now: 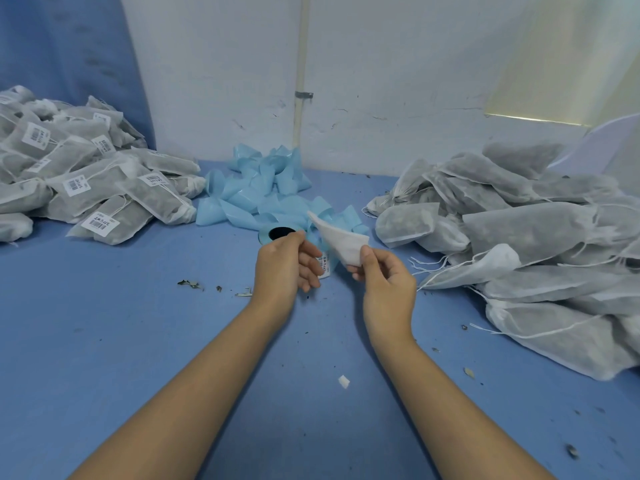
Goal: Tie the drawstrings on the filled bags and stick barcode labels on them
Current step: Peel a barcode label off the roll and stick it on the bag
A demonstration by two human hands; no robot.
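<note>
The left hand [287, 263] holds a barcode label [324, 266] at its fingertips over the desk [104, 323]. The right hand [384, 282] pinches a white strip [341, 237]. Unlabelled bags [519, 237] are piled right, labelled bags [86, 181] left.

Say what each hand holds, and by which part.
The right hand pinches a white sheet by its lower corner. The left hand has a barcode label at its fingertips; grip hidden.

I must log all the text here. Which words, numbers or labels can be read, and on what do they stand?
Labels on the bags of the left pile: barcodes and short print, too blurred to read.
Label by the left hand: likewise unreadable.
No other text shows.
</note>
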